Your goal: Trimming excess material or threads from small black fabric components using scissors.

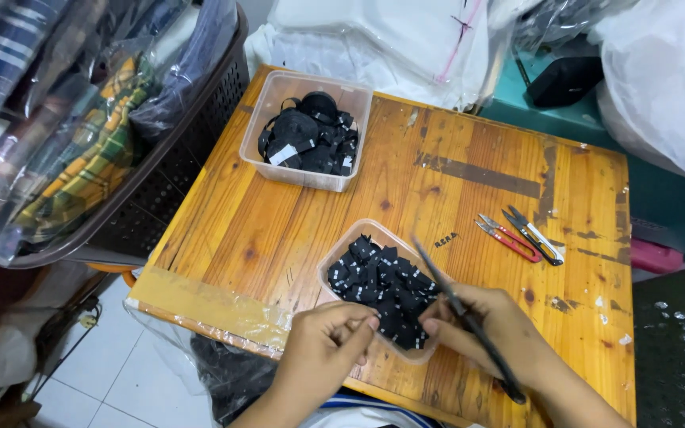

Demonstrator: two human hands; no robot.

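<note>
Small black fabric labels with white print (382, 285), cut loose and heaped in a shallow clear plastic tub (334, 257) at lower centre of the frame, on the near edge of the worn orange-brown wooden worktop (469, 198). Heap fairly full, so a good share of the cutting looks done, as far as can be judged. Uncut stock still plentiful: coils of black woven label tape (311, 139), glossy and springy, filling a deeper clear plastic tub (279, 87) at upper centre left.

Left hand (323, 349) at the tub's near rim, fingers curled and pinched closed; whatever sits between the fingertips too small to make out. Right hand (485, 329) wrapped closed around slim black metal thread snips (469, 317), blades pointing up over the heap toward the middle of the frame.

Further right on the worktop, two spare pairs of snips lying side by side, untouched: one red-handled (509, 239), one black-handled (534, 236).

Worktop surface scuffed, knotty, streaked with dark tape residue, a strip of yellowish tape along its left near edge. Dark perforated plastic basket (192, 143) of bagged striped cloth at upper left; crinkled white and clear plastic bags (390, 40) across the top; teal surface (660, 198) at right.
</note>
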